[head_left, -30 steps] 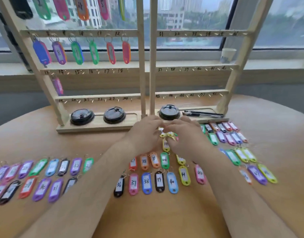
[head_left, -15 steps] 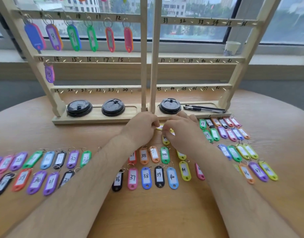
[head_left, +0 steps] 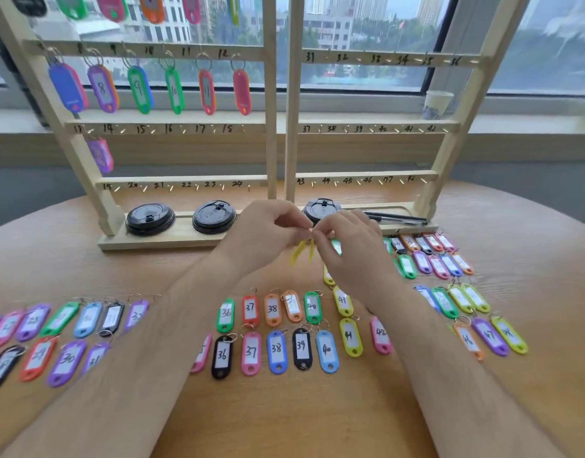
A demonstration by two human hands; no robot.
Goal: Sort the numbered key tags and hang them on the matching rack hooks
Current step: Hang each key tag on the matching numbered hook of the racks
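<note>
My left hand (head_left: 266, 231) and my right hand (head_left: 349, 246) meet above the table, just in front of the wooden rack (head_left: 271, 123). Between their fingertips they pinch the ring end of yellow key tags (head_left: 301, 252), which dangle edge-on below. Rows of coloured numbered tags lie on the table: a middle group (head_left: 278, 352) marked 36 to 42, a left group (head_left: 63, 328), a right group (head_left: 449, 269). Tags 8 to 12 (head_left: 172, 90) hang on the rack's upper left rail, and one purple tag (head_left: 100, 155) hangs under 13.
Three black lids (head_left: 149, 218) sit on the rack's base, and black pens (head_left: 397, 218) lie at its right end. A paper cup (head_left: 437, 104) stands on the windowsill behind. The round wooden table (head_left: 301, 418) shows bare wood between my forearms.
Both hands have lifted off the table with the yellow tags, which now hang free. My view has tilted up, showing more of the rack's top rail.
</note>
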